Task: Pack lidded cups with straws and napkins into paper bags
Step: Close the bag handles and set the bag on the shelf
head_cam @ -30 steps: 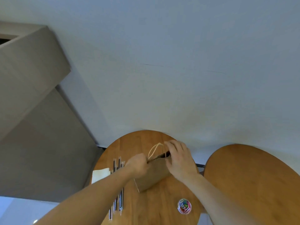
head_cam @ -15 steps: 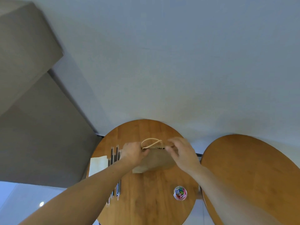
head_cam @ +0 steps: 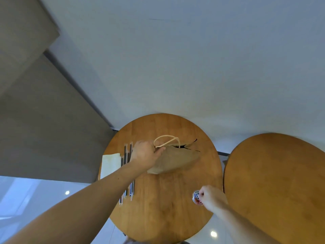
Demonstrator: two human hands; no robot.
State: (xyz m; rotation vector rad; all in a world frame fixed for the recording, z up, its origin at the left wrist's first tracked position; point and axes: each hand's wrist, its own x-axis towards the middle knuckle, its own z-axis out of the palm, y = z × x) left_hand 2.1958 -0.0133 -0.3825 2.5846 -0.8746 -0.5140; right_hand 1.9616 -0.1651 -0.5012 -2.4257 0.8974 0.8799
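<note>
In the head view, a round wooden table [head_cam: 163, 205] fills the lower middle, and everything else is placed against it. A brown paper bag [head_cam: 177, 160] lies on its side on the far half of the table, its mouth toward the far edge and partly gaping at the right corner, its cord handles [head_cam: 167, 140] looping up from the mouth. The left hand [head_cam: 145, 154] is closed on the bag's top edge at the left end of the mouth, where the handles begin. Left of the bag, under the left forearm, several dark straws [head_cam: 127, 154] in clear wrappers lie side by side, running from far to near. A white napkin [head_cam: 110, 164] lies just beside them at the table's left rim. At the table's near right edge, the right hand [head_cam: 212, 197] has its fingers curled over a small clear container of coloured clips [head_cam: 196, 197], touching it; whether anything is pinched cannot be told. A second round table [head_cam: 281, 182] stands just right of the first.
</note>
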